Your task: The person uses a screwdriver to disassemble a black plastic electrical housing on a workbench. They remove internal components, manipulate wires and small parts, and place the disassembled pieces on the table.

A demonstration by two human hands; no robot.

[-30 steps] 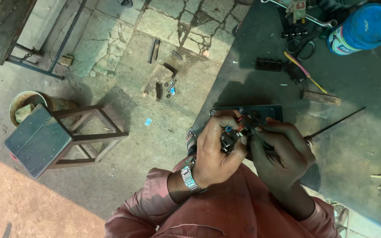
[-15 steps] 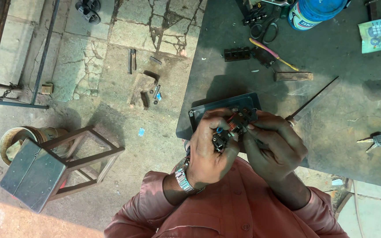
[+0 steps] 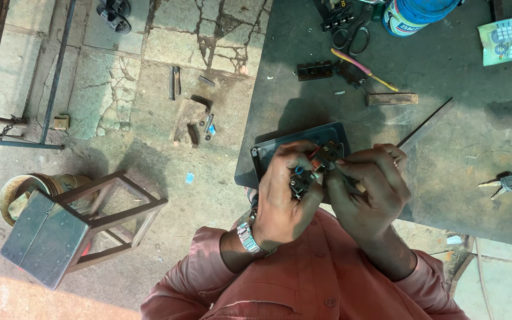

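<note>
Open tabletop (image 3: pixel 445 178) right of hands; scissors (image 3: pixel 351 35), wood block (image 3: pixel 392 99), keys (image 3: pixel 509 186) scattered beyond.

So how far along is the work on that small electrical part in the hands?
Done: tools are laid out, with scissors and a black terminal block on the dark table. In hand: the left hand grips the small black switch part and the right hand works at it, above a grey cover plate. Left: part and plate remain unjoined.
</note>
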